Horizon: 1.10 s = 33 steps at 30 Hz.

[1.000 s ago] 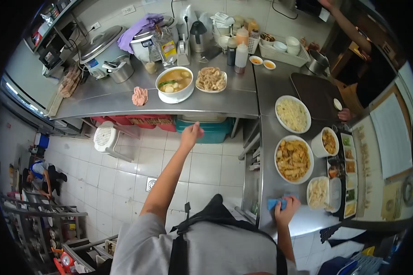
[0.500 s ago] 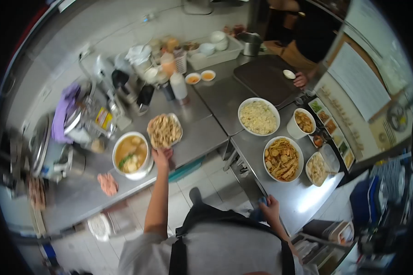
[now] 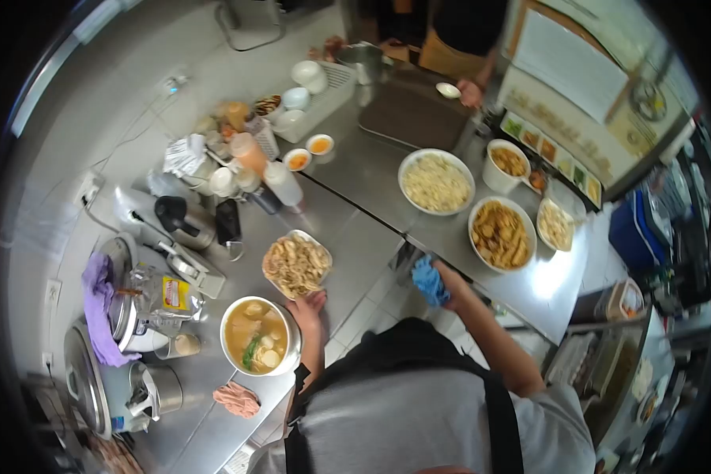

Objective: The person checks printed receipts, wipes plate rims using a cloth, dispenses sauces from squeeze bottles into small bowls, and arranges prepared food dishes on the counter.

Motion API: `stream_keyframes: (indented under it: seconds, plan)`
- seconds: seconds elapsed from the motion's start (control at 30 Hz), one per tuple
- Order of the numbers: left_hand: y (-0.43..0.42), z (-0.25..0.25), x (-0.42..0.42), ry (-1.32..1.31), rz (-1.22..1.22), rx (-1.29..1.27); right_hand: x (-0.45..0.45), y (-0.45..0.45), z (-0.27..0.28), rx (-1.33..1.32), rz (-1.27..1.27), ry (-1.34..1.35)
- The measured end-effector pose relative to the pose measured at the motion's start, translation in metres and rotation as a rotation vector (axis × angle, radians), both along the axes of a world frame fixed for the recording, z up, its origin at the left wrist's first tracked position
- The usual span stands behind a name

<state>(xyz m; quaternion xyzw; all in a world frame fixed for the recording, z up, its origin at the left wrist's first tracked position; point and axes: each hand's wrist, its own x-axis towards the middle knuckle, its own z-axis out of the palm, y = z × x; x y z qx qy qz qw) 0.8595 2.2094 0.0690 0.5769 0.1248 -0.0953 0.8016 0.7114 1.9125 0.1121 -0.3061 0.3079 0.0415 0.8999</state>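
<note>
My left hand [image 3: 308, 308] rests on the steel counter between a white bowl of soup [image 3: 257, 338] and a plate of pale fried pieces [image 3: 298, 265]. Its fingers are apart at the plate's near edge; whether they touch the plate is unclear. A crumpled blue cloth [image 3: 429, 281] is held in my right hand [image 3: 453, 289], over the gap between the counters. To the right of the gap stand a bowl of fried rice [image 3: 436, 182], a bowl of brown saucy food [image 3: 501, 235], a white tub of food [image 3: 506, 164] and a container of pale food [image 3: 555, 224].
A pink cloth [image 3: 237, 400] lies by the soup. Squeeze bottles [image 3: 283, 185], sauce dishes [image 3: 298, 160], a thermos [image 3: 184, 222] and cookers stand behind. Across the counter, another person's hand [image 3: 471, 93] is beside a brown tray [image 3: 415, 116] and small white dish [image 3: 448, 91].
The view has turned toward the right. My left hand has moved from above the floor to the counter by the plate. My right hand has lifted the blue cloth off the right counter.
</note>
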Motion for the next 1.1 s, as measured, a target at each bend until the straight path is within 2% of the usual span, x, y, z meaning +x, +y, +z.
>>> stream_keyframes:
  seconds: [0.03,0.1,0.17,0.27,0.37,0.4,0.43,0.47,0.53,0.57,0.6,0.63,0.7,0.73,0.77,0.83,0.87,0.9,0.97,1.03,1.1]
  plan:
    - [0.0,0.004,-0.001,-0.011,0.004,-0.024,0.006,0.009,-0.009,0.025,-0.054,0.012]
    - [0.0,0.003,0.001,-0.056,0.008,-0.021,0.018,0.022,0.008,0.024,-0.06,0.027]
    - [0.001,-0.002,0.006,-0.056,0.01,0.022,0.032,0.04,-0.008,-0.281,-0.089,0.064]
    - [-0.001,-0.001,0.006,-0.017,-0.02,-0.007,0.058,0.043,-0.033,-1.018,0.066,-0.163]
    - [-0.001,0.02,-0.009,0.071,-0.136,-0.054,0.112,0.037,0.0,-1.201,0.02,-0.339]
    - [-0.002,0.022,-0.013,0.102,-0.188,-0.068,0.134,0.03,0.01,-1.341,0.12,-0.457]
    - [0.004,0.005,-0.019,0.244,-0.247,-0.059,0.158,0.019,0.018,-1.569,0.202,-0.51]
    - [0.004,0.024,-0.031,0.355,-0.279,-0.113,0.189,0.009,0.038,-1.649,0.275,-0.586]
    - [-0.002,0.069,-0.046,0.511,-0.423,0.049,0.293,-0.018,0.133,-1.498,0.246,-0.748]
    - [-0.008,0.096,-0.049,0.385,-0.44,0.052,0.342,-0.031,0.186,-1.443,0.151,-0.789]
    - [-0.011,0.094,-0.051,0.307,-0.456,0.105,0.396,-0.049,0.228,-1.47,-0.032,-0.773]
    - [-0.016,0.107,-0.052,0.335,-0.438,0.188,0.455,-0.074,0.272,-1.465,-0.286,-1.094]
    - [-0.009,0.106,-0.052,0.213,-0.415,0.057,0.528,-0.102,0.368,-1.578,-0.61,-1.114]
    - [-0.028,0.168,-0.041,0.3,-0.417,0.252,0.587,-0.126,0.393,-1.728,-0.768,-1.102]
    - [-0.028,0.177,-0.039,0.259,-0.363,0.189,0.621,-0.141,0.417,-1.823,-0.725,-0.873]
    - [-0.029,0.187,-0.039,0.163,-0.24,0.062,0.694,-0.177,0.438,-2.006,-0.566,-0.75]
    - [-0.031,0.193,-0.039,0.109,-0.161,0.015,0.745,-0.202,0.444,-2.18,-0.402,-0.513]
    - [-0.033,0.204,-0.035,0.076,-0.134,0.071,0.758,-0.204,0.448,-2.089,-0.384,-0.419]
    - [-0.041,0.236,-0.025,0.055,-0.035,0.141,0.787,-0.225,0.451,-1.994,-0.361,-0.509]
    - [-0.039,0.246,-0.008,0.048,-0.062,0.119,0.788,-0.242,0.427,-1.274,-0.79,-0.919]
    - [-0.041,0.258,0.015,0.014,-0.118,0.153,0.698,-0.203,0.403,-0.897,-0.651,-1.111]
